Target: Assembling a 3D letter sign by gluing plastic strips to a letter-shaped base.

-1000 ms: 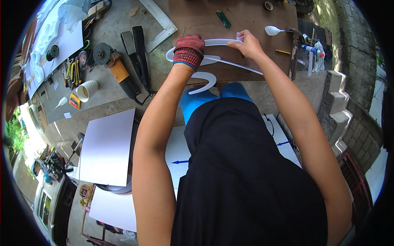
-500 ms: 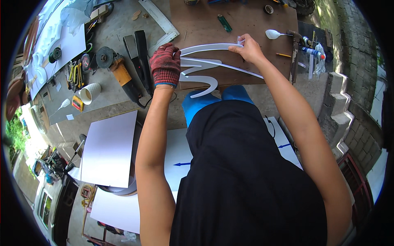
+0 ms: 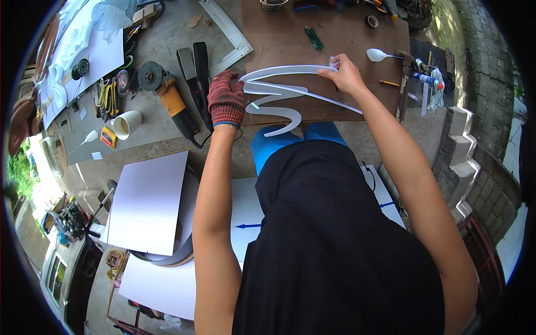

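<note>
My right hand [image 3: 344, 73], bare, pinches the right end of a narrow white strip [image 3: 285, 70], where a short piece stands up. The strip arches leftward to my left hand [image 3: 226, 100], which wears a red and black knitted glove. Its fingers are curled at the strip's left bend, and their tips are partly hidden. Under the strip, a curvy flat white cutout [image 3: 287, 114] lies over the brown board's near edge. A straight white edge [image 3: 329, 97] slants from the left bend toward my right forearm.
On the grey table to the left lie an angle grinder [image 3: 167, 97], a white cup [image 3: 127, 124], pliers [image 3: 106, 99] and a metal square [image 3: 231, 39]. The brown board [image 3: 279, 33] holds a green lighter [image 3: 314, 38], a white squeeze bottle [image 3: 377, 54] and a pencil [image 3: 389, 83]. White sheets [image 3: 148, 201] lie beside me.
The view has shifted slightly, so the table things sit a little lower and to the right. The strip's left bend shows more beside the glove. My right hand keeps its pinch.
</note>
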Available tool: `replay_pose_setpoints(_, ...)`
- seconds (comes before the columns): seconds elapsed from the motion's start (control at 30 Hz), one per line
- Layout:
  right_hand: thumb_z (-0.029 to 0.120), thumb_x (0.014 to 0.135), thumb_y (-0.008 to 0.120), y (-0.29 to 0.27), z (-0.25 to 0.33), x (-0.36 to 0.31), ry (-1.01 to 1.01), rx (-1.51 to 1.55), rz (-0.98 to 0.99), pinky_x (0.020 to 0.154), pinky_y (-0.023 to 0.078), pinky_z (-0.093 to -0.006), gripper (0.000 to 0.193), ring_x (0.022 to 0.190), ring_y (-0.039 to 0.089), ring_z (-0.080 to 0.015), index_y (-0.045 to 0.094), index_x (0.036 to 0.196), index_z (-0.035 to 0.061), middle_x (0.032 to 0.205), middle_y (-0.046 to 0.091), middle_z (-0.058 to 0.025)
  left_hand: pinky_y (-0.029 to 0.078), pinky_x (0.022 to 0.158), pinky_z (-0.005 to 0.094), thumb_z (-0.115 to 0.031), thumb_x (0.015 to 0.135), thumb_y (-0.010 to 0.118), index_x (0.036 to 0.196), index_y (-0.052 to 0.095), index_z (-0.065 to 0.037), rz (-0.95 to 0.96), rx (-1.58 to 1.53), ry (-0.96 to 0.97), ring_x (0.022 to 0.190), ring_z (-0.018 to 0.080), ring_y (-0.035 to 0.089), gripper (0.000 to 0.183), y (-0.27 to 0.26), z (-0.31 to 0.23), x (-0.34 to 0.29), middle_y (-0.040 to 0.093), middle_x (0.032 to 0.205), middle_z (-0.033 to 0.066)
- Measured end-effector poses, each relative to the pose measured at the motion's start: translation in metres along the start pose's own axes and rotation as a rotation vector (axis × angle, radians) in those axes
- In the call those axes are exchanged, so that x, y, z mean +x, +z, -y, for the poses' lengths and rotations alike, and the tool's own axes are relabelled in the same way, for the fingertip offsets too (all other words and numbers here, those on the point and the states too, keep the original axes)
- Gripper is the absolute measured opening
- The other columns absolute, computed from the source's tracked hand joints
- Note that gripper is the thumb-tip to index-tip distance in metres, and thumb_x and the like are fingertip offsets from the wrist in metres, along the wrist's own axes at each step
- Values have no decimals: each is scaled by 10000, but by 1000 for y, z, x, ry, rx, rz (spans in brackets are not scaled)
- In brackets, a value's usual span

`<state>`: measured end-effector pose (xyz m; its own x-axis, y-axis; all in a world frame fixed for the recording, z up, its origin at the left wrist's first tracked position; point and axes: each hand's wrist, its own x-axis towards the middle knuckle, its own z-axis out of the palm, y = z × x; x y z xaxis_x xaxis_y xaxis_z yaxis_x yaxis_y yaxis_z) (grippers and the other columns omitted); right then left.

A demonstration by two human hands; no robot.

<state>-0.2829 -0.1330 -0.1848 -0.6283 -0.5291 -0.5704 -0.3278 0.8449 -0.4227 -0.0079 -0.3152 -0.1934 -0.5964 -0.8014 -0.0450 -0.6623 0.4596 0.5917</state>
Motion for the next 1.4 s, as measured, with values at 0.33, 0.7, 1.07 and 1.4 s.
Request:
replay_pose_setpoints(0.33, 442, 733, 867, 1, 0, 0, 3, -13, -6, 918, 504, -421, 713, 1066, 642, -341, 565, 1184, -19, 1151, 651, -225, 518, 910, 396, -248, 924, 670, 1233, 652, -67, 294, -260, -361, 1005, 330, 669, 358, 11, 6, 3, 676, 1135, 205)
replay_pose_setpoints(0.7, 470, 725, 863, 1, -3, 0, -4, -8, -11, 911, 507, -420, 728, 1057, 647, -337, 569, 1179, -18, 1140, 662, -220, 493, 944, 370, -331, 961, 638, 1290, 631, -70, 394, -310, -401, 1056, 296, 665, 420, 6, -3, 8, 697, 1165, 180)
replay_pose_setpoints(1.07, 459, 731, 864, -1, 2, -2, 17, 11, 2, 864, 533, -407, 724, 1023, 663, -322, 569, 1184, -22, 1128, 669, -221, 484, 961, 384, -335, 969, 623, 1264, 651, -81, 372, -283, -382, 1088, 322, 660, 390, 7, -2, 9, 696, 1164, 196)
replay_pose_setpoints(1.4, 433, 754, 850, 3, -4, -1, -41, -33, -43, 908, 505, -424, 660, 1062, 635, -339, 575, 1165, -5, 1143, 646, -212, 488, 953, 386, -345, 978, 610, 1255, 657, -91, 338, -245, -346, 1084, 326, 660, 379, 19, 4, 9, 698, 1158, 189)
